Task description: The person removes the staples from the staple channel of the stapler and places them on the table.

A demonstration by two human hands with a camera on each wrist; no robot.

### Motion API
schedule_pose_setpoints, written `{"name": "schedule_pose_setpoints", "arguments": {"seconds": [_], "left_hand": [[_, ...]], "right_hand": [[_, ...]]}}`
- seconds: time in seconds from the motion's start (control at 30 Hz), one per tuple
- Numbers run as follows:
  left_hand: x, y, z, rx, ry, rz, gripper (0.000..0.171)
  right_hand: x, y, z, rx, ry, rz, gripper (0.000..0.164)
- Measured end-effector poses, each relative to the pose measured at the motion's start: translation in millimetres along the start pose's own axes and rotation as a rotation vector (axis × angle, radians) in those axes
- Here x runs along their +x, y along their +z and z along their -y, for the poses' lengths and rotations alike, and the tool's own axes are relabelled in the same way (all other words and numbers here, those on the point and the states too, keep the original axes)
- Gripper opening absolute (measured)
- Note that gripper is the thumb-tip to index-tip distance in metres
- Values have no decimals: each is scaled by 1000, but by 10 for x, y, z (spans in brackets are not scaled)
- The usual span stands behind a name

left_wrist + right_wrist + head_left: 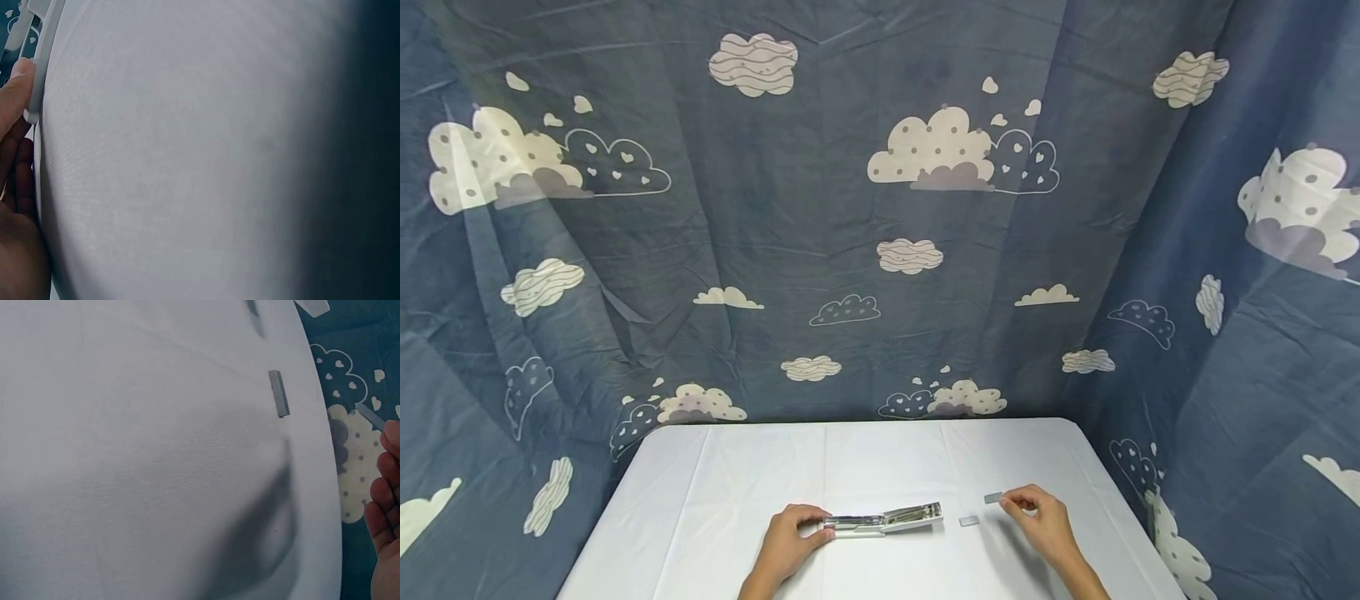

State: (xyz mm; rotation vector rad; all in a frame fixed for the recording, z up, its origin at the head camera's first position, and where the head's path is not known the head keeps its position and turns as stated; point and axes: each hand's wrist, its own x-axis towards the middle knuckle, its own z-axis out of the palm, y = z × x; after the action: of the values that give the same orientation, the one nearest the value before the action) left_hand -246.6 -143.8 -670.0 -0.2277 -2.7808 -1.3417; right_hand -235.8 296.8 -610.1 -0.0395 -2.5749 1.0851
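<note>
A white stapler [913, 518] is folded wide open on the table, its metal inside facing up. My left hand [786, 542] grips its left end between thumb and fingers. In the left wrist view only the stapler's pale edge [42, 75] shows, with the thumb against it. Raised over the table to the right, my right hand [1043, 527] pinches a short grey strip of staples [992, 497] by one end. A second staple strip [969, 521] lies on the table between the stapler and the right hand. The right wrist view shows that lying strip [279, 394] too.
A white cloth covers the table [752, 467], which has rounded far corners. Dark blue curtains [820, 225] with cloud prints hang behind it and along both sides. The right hand's shadow [250, 544] falls across the cloth.
</note>
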Motion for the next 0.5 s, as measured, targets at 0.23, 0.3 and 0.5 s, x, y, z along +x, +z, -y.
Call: {"name": "schedule_pose_setpoints", "arguments": {"seconds": [0.23,0.3,0.5], "left_hand": [[2,7,8,-2,5,-5,25],[4,8,11,-4,3,-6,25],[1,4,10,-19,7,0,25]], "right_hand": [[-36,34,-84,-5,39,29,5],[-37,39,-103,-7,76,57,6],[-58,72,-166,-25,144,105,10]]}}
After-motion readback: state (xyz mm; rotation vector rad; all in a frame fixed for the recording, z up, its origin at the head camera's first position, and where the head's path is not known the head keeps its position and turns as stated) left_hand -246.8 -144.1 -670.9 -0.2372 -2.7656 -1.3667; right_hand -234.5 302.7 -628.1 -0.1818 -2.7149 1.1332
